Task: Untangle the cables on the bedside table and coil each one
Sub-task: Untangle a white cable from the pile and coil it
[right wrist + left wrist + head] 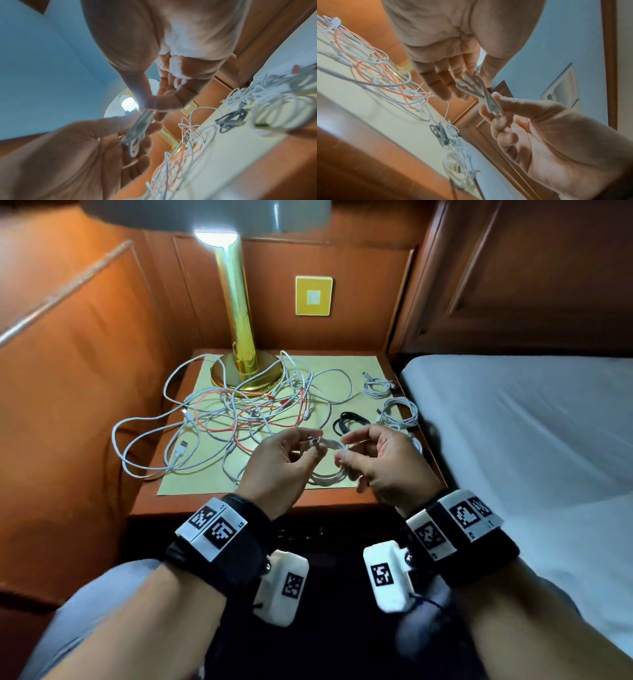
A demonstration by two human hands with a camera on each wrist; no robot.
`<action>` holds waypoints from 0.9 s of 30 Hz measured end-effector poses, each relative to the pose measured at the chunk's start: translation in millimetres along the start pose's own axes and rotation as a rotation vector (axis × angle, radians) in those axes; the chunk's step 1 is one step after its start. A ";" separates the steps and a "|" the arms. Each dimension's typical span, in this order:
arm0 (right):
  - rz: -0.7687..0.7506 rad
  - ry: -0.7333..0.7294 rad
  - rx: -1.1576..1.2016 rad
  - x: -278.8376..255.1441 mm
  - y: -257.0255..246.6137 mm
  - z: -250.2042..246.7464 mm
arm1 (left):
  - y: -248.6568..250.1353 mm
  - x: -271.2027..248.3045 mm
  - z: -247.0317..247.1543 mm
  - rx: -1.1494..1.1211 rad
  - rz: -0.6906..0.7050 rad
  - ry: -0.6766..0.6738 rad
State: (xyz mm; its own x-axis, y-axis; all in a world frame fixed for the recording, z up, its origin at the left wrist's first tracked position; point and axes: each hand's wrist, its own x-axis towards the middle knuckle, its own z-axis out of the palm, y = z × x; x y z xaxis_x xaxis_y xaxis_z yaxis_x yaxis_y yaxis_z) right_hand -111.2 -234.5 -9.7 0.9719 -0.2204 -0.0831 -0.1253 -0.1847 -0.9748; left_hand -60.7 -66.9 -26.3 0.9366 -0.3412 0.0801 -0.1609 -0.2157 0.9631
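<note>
A thin, smooth white cable [329, 444], looped into a coil, is pinched between the left hand [279, 465] and right hand [383, 463] above the table [342, 498].

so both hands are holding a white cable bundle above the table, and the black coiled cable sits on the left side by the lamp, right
Not quite. The black coiled cable lies on the right side of the table, near the finished white coils by the bed, not by the lamp; the head view shows this. The rest holds: the left hand and right hand hold a white cable bundle above the table.
</note>
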 end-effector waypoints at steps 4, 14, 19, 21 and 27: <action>0.102 0.009 -0.130 45.0 -6.8 -15.3 | -5.4 25.7 -5.2 0.222 -0.041 0.008; 0.311 0.231 -0.085 137.7 -5.6 -65.3 | -36.2 81.5 13.6 0.484 -0.120 -0.196; 0.307 0.255 -0.302 176.0 -30.0 -90.2 | -39.7 113.2 28.2 0.583 -0.183 -0.291; 0.354 0.247 -0.375 190.6 -32.0 -92.5 | -38.8 123.4 29.8 0.617 -0.202 -0.289; 0.537 0.181 -0.465 225.6 -8.2 -88.0 | -37.1 140.9 31.4 0.608 -0.305 -0.296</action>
State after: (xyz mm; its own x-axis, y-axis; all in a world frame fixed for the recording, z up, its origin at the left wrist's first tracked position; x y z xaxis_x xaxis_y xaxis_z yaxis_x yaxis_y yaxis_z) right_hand 91.5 -366.9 -2.2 0.7095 -0.5424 -0.4499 -0.6859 -0.3853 -0.6173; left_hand 67.5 -135.7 -58.8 0.8578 -0.3988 -0.3241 -0.1312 -0.7798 0.6122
